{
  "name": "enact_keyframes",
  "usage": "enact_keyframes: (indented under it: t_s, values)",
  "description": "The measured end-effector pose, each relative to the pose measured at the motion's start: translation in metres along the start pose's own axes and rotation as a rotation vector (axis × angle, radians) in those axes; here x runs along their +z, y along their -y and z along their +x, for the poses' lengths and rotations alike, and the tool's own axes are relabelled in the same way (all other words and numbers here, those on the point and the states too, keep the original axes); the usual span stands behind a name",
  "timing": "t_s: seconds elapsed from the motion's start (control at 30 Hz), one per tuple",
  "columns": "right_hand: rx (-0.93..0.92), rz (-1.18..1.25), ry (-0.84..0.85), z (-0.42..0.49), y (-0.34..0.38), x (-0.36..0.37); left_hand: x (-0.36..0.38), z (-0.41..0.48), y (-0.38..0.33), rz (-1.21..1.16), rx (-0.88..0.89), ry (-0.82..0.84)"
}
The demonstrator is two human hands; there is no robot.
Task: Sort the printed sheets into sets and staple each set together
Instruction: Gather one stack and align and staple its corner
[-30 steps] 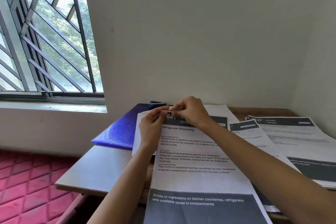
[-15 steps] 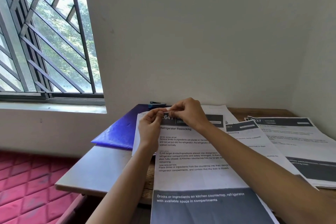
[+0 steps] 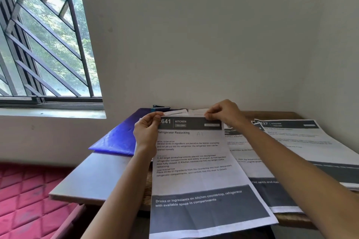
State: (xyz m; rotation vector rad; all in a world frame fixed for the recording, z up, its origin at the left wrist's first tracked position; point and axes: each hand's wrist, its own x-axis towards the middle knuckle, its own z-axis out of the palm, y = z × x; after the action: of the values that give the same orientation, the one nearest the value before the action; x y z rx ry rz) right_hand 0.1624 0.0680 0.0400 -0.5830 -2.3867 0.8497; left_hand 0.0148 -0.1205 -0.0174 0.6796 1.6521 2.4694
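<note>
left hand: left hand (image 3: pixel 148 132) pinches the top-left corner of the top sheet (image 3: pixel 194 161), thumb on the printed face, fingers curled behind.
right hand: right hand (image 3: pixel 225 112) pinches the top-right corner of the same sheet, knuckles up.
top sheet: headed "641 KITCHEN / Refrigerator Restocking", handwritten "A1" beside the title. Far edge sits between both hands, near end hangs past the front edge of the worktop (image 3: pixel 93 176). More white paper edges show just behind its far edge.
middle stack (image 3: pixel 248 161): just right of the top sheet, partly under it and under the right forearm.
right stack (image 3: pixel 303 141): further right, header reads "...37 KITCHEN", lies flat near the side wall.
stapler (image 3: pixel 161 106): at the back against the wall, just beyond the left hand. Only its dark top shows.
blue folder (image 3: pixel 120 137): flat on the worktop's left rear, partly under the sheets.
surroundings: barred window (image 3: pixel 38 44) on the left, red quilted floor mat (image 3: pixel 25 200) below it.
</note>
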Motion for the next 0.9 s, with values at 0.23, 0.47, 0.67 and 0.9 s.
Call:
enact_keyframes:
  t_s: [0.23,0.47,0.67,0.9]
  values:
    - [0.076,0.083,-0.072,-0.009,-0.033,-0.027,-0.003,0.004,0.003,-0.007,-0.016,-0.011]
    - [0.383,0.609,0.065,-0.028,-0.033,-0.028,-0.006,0.011,0.005,-0.166,-0.126,-0.03]
    - [0.389,0.676,0.487,-0.047,-0.028,-0.02,-0.005,0.008,-0.001,-0.233,-0.153,-0.016]
    - [0.417,0.792,0.347,-0.054,-0.021,-0.007,-0.006,-0.001,-0.019,-0.332,-0.215,0.105]
